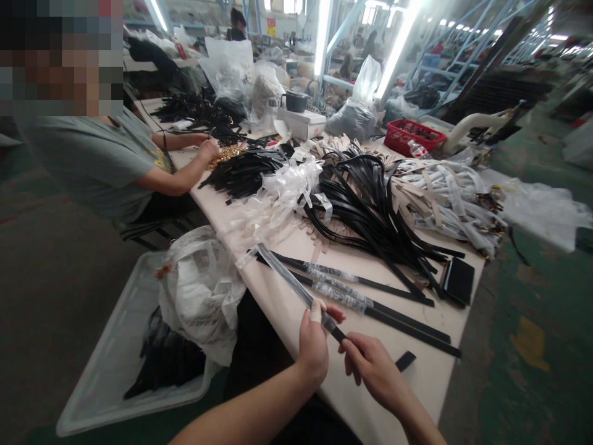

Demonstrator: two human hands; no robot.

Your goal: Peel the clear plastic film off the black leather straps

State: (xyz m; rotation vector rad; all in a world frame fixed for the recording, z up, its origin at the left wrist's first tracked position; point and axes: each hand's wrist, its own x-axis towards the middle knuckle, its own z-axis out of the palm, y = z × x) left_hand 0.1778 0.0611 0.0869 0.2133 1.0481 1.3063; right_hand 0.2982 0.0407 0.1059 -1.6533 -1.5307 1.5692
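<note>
My left hand (pixel 315 337) is closed round a black strap in a clear plastic sleeve (pixel 285 272), which reaches up and left over the table edge. Lower along the same strap, my right hand (pixel 368 361) pinches its bare black part; the strap's dark end shows beyond this hand. Black straps partly wrapped in clear plastic (pixel 340 293) lie on the pale table (pixel 287 315) just past my hands. Behind them is a large heap of loose black straps (pixel 365 210).
White-wrapped straps (pixel 445 191) and a red basket (pixel 412 137) are at the back right. A person in a grey shirt (pixel 102 167) works at the left. A white bag (pixel 199 290) rests in a plastic tray (pixel 99 346) beside the table. A black block (pixel 458 281) lies near the right edge.
</note>
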